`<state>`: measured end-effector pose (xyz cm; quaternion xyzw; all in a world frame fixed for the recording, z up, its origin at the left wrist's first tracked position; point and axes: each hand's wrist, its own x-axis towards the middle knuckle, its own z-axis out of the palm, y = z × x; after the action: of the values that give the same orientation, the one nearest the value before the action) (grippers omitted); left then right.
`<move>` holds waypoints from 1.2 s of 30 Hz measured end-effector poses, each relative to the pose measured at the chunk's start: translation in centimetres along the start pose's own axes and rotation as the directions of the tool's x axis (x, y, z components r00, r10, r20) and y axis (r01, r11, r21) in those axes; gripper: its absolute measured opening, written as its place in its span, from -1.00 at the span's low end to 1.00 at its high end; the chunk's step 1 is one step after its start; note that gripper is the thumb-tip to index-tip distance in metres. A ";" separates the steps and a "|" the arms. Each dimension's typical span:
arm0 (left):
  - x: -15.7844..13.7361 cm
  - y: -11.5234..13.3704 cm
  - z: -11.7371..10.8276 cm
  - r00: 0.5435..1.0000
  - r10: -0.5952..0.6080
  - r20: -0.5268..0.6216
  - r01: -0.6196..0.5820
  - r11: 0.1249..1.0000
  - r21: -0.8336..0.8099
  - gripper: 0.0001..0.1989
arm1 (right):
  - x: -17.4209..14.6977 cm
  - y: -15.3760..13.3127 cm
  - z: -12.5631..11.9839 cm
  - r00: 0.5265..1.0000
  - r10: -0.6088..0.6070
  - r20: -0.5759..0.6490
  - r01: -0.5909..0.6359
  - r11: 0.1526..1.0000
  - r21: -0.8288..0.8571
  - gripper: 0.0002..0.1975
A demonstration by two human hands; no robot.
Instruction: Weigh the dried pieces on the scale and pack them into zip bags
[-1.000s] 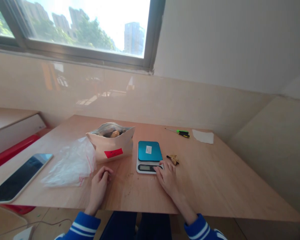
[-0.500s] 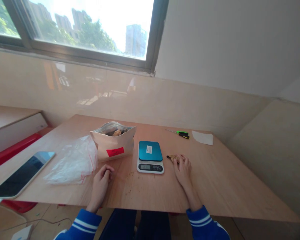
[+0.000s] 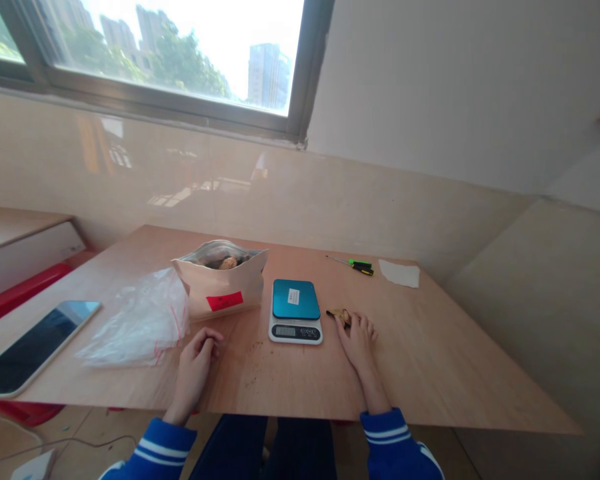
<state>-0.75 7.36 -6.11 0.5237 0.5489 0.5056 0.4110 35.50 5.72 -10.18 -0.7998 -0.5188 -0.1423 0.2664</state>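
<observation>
My right hand (image 3: 357,339) rests on the table to the right of a kitchen scale, its thumb and fingers closed on a dried brown piece (image 3: 338,315) with a dark tip. Part of that piece is hidden by the fingers. The digital kitchen scale (image 3: 295,331) has a blue-green top plate with a white label and a small display whose digits I cannot read. On the left, my left hand (image 3: 197,353) lies on the table with its fingers curled in, holding nothing visible. Behind it stands an open kraft pouch (image 3: 225,287) with a red label and brown lumps inside.
A clear plastic bag (image 3: 135,320) lies left of the pouch, and a phone (image 3: 35,347) beyond it. Two screwdrivers (image 3: 359,266) and a white paper piece (image 3: 400,273) lie at the back right. Dark crumbs (image 3: 253,363) dot the table before the scale.
The view has shifted slightly, so everything sits a little further left. A bit more of the dried brown piece shows beside my right thumb. My left hand stays where it was.
</observation>
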 end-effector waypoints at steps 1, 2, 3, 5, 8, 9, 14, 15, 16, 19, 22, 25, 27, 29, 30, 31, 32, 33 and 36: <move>0.0 -0.1 0.0 1.000 0.004 0.002 -0.004 1.000 -0.001 -0.80 | 0.0 0.0 0.0 1.000 0.005 -0.002 -0.005 1.000 -0.002 -0.57; 0.0 -0.2 0.0 1.000 0.008 0.003 -0.008 1.000 -0.003 -0.80 | 0.0 0.0 0.0 1.000 0.009 -0.004 -0.009 1.000 -0.003 -0.56; 0.0 -0.3 0.0 1.000 0.012 0.003 -0.012 1.000 -0.004 -0.80 | 0.0 -0.1 0.0 1.000 0.010 -0.007 -0.010 1.000 -0.006 -0.56; 0.0 -0.5 0.0 1.000 0.017 -0.001 -0.017 1.000 -0.005 -0.81 | 0.0 -0.1 0.0 1.000 0.002 -0.007 -0.002 1.000 -0.008 -0.56; 0.0 -0.7 0.0 1.000 0.013 0.003 -0.013 1.000 -0.006 -0.81 | 0.0 0.0 -0.1 1.000 0.002 0.003 -0.002 1.000 -0.006 -0.55; 0.0 -0.7 0.0 1.000 0.010 0.004 -0.010 1.000 -0.008 -0.82 | 0.0 0.0 0.0 1.000 0.010 0.009 -0.010 1.000 -0.001 -0.54; 0.0 -0.5 0.0 1.000 0.009 0.000 -0.009 1.000 -0.008 -0.82 | 0.0 0.0 0.1 0.999 0.034 -0.002 -0.034 0.997 0.074 -0.46; 0.0 -0.5 0.0 1.000 0.008 0.000 -0.008 1.000 -0.006 -0.81 | 0.0 0.0 0.2 1.000 0.028 -0.013 -0.026 0.996 0.088 -0.45; 0.0 -0.5 0.0 1.000 0.007 0.002 -0.007 1.000 -0.004 -0.81 | 0.0 0.0 0.2 1.000 0.021 -0.021 -0.019 0.995 0.097 -0.45; 0.0 -0.6 -0.1 1.000 0.005 0.014 -0.005 1.000 -0.004 -0.80 | 0.0 0.2 0.1 1.000 0.007 -0.024 -0.004 0.993 0.115 -0.49; 0.0 -0.6 -0.1 1.000 0.003 0.021 -0.003 1.000 0.002 -0.81 | -0.1 0.1 -0.2 1.000 0.014 -0.019 -0.011 0.988 0.155 -0.52; 0.1 -0.7 0.0 1.000 -0.001 0.012 0.001 1.000 0.007 -0.81 | -0.1 -1.3 -0.5 0.999 0.024 -0.031 -0.016 0.974 0.224 -0.56; 0.2 -0.8 0.0 1.000 -0.004 0.010 0.004 1.000 0.009 -0.82 | 0.4 -2.9 -0.7 0.998 0.033 -0.051 -0.017 0.959 0.285 -0.61; 0.2 -0.8 0.0 1.000 0.001 0.014 -0.001 1.000 0.011 -0.82 | 1.5 -4.8 -0.8 0.997 0.035 -0.062 -0.008 0.921 0.389 -0.67; 0.1 -0.8 0.0 1.000 0.003 0.017 -0.004 1.000 0.009 -0.83 | 2.2 -5.6 -0.9 0.998 0.025 -0.061 0.005 0.894 0.448 -0.69; 0.1 -0.7 0.0 1.000 0.006 0.021 -0.006 1.000 0.004 -0.83 | 2.9 -6.3 -0.9 0.998 0.010 -0.056 0.020 0.864 0.503 -0.70; 0.1 -0.7 0.0 1.000 0.008 0.023 -0.008 1.000 -0.003 -0.83 | 3.6 -6.9 -1.0 0.999 -0.007 -0.050 0.034 0.835 0.549 -0.71; 0.0 -0.6 0.0 1.000 0.006 0.024 -0.006 1.000 -0.009 -0.83 | 4.4 -7.3 -1.2 0.999 -0.023 -0.046 0.046 0.812 0.582 -0.70; 0.1 -0.6 0.0 1.000 0.016 0.024 -0.015 1.000 -0.019 -0.83 | 6.2 -8.0 -1.7 0.998 -0.026 -0.055 0.054 0.781 0.623 -0.71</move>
<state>-0.82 7.47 -6.74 0.5301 0.5350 0.5075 0.4186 30.89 11.96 -3.46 -0.6523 -0.5477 0.0144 0.5238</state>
